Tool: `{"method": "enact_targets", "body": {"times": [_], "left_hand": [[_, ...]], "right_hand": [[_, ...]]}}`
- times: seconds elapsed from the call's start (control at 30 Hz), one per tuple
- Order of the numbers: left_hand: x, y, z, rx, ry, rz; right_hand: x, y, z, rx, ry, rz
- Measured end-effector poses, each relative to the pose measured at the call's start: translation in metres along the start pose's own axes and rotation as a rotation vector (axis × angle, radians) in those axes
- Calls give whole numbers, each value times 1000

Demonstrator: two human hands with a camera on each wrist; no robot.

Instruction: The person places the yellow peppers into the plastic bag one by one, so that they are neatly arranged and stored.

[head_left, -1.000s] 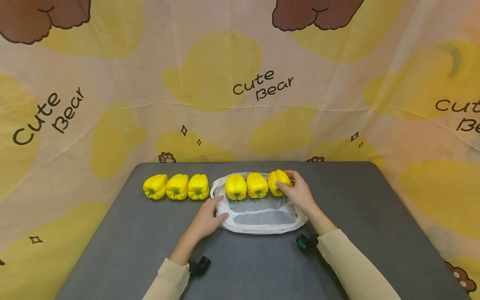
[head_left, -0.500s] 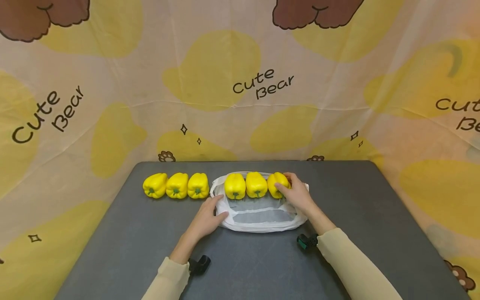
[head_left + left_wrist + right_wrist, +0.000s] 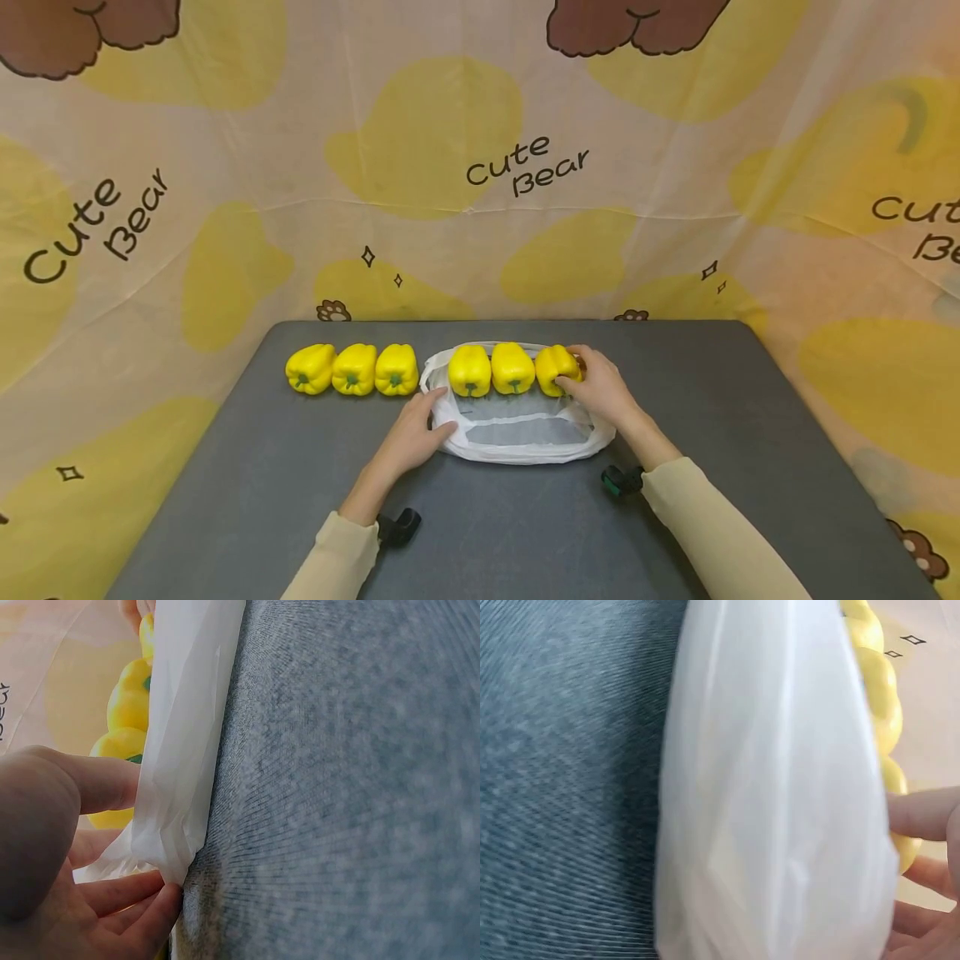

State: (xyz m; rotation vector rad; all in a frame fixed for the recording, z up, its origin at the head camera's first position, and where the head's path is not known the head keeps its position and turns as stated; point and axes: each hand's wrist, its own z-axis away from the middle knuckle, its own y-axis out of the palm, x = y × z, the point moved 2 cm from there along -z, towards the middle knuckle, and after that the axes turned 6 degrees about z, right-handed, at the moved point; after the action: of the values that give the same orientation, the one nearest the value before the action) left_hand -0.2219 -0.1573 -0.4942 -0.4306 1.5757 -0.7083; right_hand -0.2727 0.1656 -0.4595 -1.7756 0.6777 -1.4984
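Observation:
A white plastic bag (image 3: 525, 454) lies spread wide at its mouth on the table. Along its far side sit two yellow bell peppers (image 3: 470, 372) (image 3: 513, 368) in a row with a third yellow bell pepper (image 3: 552, 368), stems toward me. My right hand (image 3: 604, 387) holds that third one from the right, thumb low on its front and fingers behind it. At the bag's left end my left hand (image 3: 411, 432) grips the rim, thumb over the edge; in the left wrist view the film gathers at its fingertips (image 3: 171, 894).
Left of the bag, three more yellow bell peppers (image 3: 354, 369) stand in a row on the dark grey table (image 3: 510, 533). A printed cloth (image 3: 420, 150) hangs behind the table and at both sides.
The rightmost bell pepper has come down level with the other two in the bag. My right thumb has slid lower on it, and the right forearm has shifted slightly right. My left hand stays put.

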Motion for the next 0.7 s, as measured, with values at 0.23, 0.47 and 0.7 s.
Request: {"method": "enact_targets", "body": {"times": [0.23,0.47,0.7], "left_hand": [[-1,0,1,0,3,5],[-1,1,2,-1,9,10],[1,1,1,-1,11,6]], "right_hand": [[-4,5,1,-28,31,-30],[-4,7,2,-48,37,-25],[2,-2,6,-55,36,23]]}}
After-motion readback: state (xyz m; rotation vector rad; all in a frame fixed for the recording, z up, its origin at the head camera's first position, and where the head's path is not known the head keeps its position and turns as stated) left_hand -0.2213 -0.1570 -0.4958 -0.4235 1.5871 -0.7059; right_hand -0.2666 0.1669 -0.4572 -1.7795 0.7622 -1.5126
